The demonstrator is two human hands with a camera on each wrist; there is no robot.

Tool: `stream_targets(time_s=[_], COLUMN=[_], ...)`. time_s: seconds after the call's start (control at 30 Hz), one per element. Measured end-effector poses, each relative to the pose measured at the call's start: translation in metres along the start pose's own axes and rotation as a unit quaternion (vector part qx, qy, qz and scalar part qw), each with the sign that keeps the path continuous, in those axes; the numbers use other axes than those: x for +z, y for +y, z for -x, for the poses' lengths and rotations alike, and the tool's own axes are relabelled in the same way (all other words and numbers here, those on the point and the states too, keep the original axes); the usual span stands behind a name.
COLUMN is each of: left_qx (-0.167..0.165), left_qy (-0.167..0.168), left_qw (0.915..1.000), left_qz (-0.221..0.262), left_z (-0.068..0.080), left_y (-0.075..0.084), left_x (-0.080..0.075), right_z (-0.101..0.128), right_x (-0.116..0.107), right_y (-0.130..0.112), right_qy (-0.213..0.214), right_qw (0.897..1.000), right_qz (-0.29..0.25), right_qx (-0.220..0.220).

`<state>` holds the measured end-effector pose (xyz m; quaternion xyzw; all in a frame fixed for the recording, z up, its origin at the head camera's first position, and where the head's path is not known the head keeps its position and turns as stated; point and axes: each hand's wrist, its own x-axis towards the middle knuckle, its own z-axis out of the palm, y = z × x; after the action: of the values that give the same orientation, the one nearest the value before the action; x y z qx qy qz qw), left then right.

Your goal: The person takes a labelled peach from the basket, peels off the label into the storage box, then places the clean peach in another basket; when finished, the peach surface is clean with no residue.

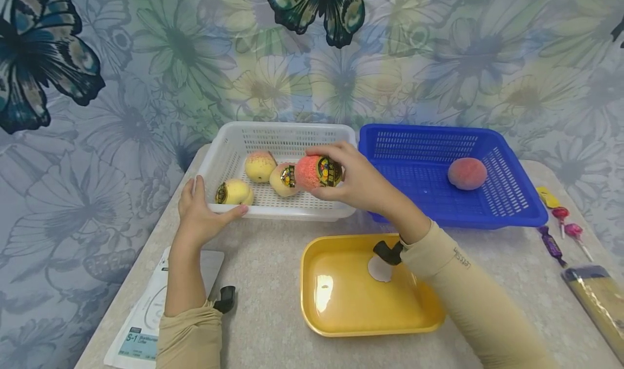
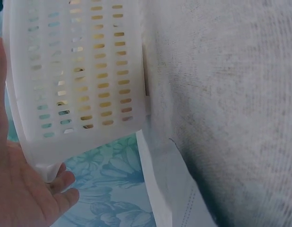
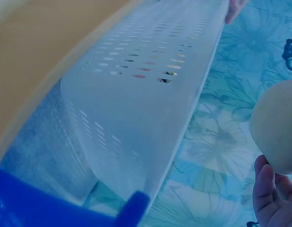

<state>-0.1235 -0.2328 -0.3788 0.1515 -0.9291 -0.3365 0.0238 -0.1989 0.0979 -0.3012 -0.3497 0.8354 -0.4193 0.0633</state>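
My right hand grips a reddish peach with a black label, thumb below and fingers above, over the right part of the white basket. This peach looks pale in the right wrist view, up beside the basket's rim. Several yellowish peaches, one of them at the back, lie in the white basket. At the basket's front left corner rests my left hand, its fingers along the left side and its thumb stretched across the front rim. The left wrist view shows the palm against that corner.
A blue basket holding one red peach stands at the right. In front is a yellow tray, partly beneath my right forearm. Lollipops and wrapped candies lie far right; a white pouch lies left.
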Motion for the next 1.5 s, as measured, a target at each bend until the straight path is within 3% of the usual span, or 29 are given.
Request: stream_targets(time_s=[0.27,0.57,0.73,0.8,0.97,1.13,1.27,1.4,1.5], left_qx=[0.018,0.068,0.134,0.166,0.236,0.27,0.267,0.251,0.239], left_qy=[0.011,0.044,0.062,0.043,-0.064,-0.174,-0.236,-0.274,-0.284], left_qw=[0.9998,0.9966,0.989,0.984,0.9532,0.9014,0.8645,0.8415,0.8339], left_qz=[-0.003,-0.014,0.008,0.047,0.178,0.29,0.354,0.392,0.408], left_z=[0.0,0.004,0.013,0.019,0.037,0.055,0.063,0.067,0.069], left_y=[-0.002,0.003,0.029,0.046,0.091,0.12,0.133,0.141,0.145], left_x=[0.0,-0.001,0.002,0.008,0.03,0.051,0.064,0.074,0.08], right_z=[0.023,0.046,0.056,0.059,0.067,0.073,0.077,0.08,0.083], right_x=[-0.01,-0.017,-0.018,-0.017,-0.017,-0.017,-0.017,-0.015,-0.014], right_y=[0.0,0.003,0.005,0.006,0.007,0.006,0.005,0.004,0.004], right_qy=[0.038,0.063,0.062,0.06,0.057,0.054,0.055,0.058,0.058], right_qw=[0.998,0.997,0.997,0.997,0.996,0.995,0.994,0.993,0.993], right_qz=[0.027,0.023,0.03,0.031,0.028,0.029,0.031,0.031,0.033], right_qx=[-0.034,-0.039,-0.039,-0.043,-0.063,-0.08,-0.087,-0.096,-0.096])
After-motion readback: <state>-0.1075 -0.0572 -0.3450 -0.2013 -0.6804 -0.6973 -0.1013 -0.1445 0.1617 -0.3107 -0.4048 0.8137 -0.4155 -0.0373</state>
